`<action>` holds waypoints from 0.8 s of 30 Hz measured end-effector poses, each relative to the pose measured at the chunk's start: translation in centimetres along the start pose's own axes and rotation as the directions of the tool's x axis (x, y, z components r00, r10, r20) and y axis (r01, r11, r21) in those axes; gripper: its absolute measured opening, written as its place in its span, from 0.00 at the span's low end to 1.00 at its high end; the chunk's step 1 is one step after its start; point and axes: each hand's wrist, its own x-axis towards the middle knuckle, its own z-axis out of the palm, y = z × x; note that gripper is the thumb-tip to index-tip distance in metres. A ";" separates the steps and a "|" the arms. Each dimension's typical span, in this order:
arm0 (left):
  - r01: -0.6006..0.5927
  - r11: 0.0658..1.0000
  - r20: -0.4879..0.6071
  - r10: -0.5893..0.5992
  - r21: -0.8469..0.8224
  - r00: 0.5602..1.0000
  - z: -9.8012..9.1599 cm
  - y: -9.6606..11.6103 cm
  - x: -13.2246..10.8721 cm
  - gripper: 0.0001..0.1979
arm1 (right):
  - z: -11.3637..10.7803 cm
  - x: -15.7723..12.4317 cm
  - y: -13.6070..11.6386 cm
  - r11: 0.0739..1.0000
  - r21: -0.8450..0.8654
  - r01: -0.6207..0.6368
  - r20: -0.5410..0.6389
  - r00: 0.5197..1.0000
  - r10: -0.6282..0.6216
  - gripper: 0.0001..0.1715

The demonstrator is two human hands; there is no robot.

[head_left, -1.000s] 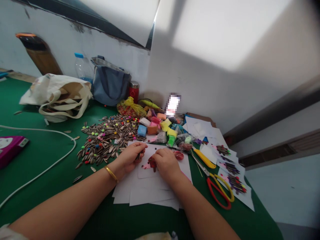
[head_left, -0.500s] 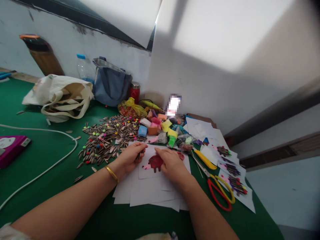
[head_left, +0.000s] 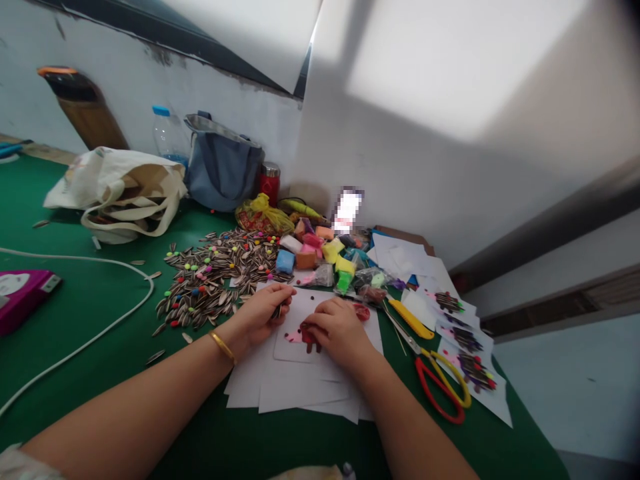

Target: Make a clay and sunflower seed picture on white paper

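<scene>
My left hand (head_left: 267, 310) is curled closed around some sunflower seeds at the left edge of a white card. On that card (head_left: 290, 353) lies a dark red clay animal (head_left: 311, 339) with a pink snout (head_left: 293, 337). My right hand (head_left: 343, 330) rests over the animal's right part, fingers bent together at its top; what they pinch is too small to make out. More white sheets (head_left: 285, 393) lie under the card. A heap of striped seeds with coloured beads (head_left: 210, 283) spreads beyond my left hand.
Coloured clay packets (head_left: 306, 260) lie behind the card. Right of my right hand are a yellow cutter (head_left: 411, 319) and red-and-yellow scissors (head_left: 440, 387). Finished seed-covered figures (head_left: 475, 372) lie far right. Bags (head_left: 225, 167), a red flask (head_left: 270, 183) and a white cable (head_left: 95, 357) are also on the table.
My right hand's fingers have drawn in from extended to bent and now cover more of the red animal. A small dark dot shows on the card above them. My left hand is nearly unmoved.
</scene>
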 end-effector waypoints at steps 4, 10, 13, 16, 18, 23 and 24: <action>0.001 1.000 0.004 -0.001 -0.006 1.000 0.0 -0.1 0.0 0.10 | 0.7 0.2 0.0 0.999 -0.035 0.025 -0.022 0.999 -0.026 0.07; 0.002 1.000 -0.010 -0.003 -0.025 1.000 0.0 0.0 0.0 0.09 | 0.6 0.2 -0.3 0.997 -0.059 0.052 -0.028 0.998 -0.054 0.06; 0.025 0.998 -0.011 -0.025 -0.065 1.000 0.3 0.1 -0.2 0.10 | 0.2 0.2 -0.6 0.999 -0.017 0.048 -0.079 0.996 -0.049 0.08; 0.055 0.994 0.011 -0.054 -0.093 0.998 0.6 0.1 -0.6 0.10 | -0.1 0.2 -1.2 0.996 0.061 0.061 -0.199 0.979 -0.048 0.10; 0.068 0.993 0.023 -0.067 -0.093 0.998 1.0 -0.2 -1.0 0.10 | -0.1 0.3 -1.9 0.989 0.106 0.099 -0.273 0.960 -0.067 0.11; 0.056 0.995 0.089 -0.049 -0.077 0.995 2.0 -1.0 -2.0 0.11 | 0.7 0.8 -3.4 0.973 0.111 0.204 -0.301 0.940 -0.162 0.12; 0.054 0.995 0.097 -0.046 -0.080 0.994 2.2 -1.1 -2.1 0.11 | 0.8 0.8 -3.5 0.971 0.118 0.206 -0.300 0.940 -0.163 0.11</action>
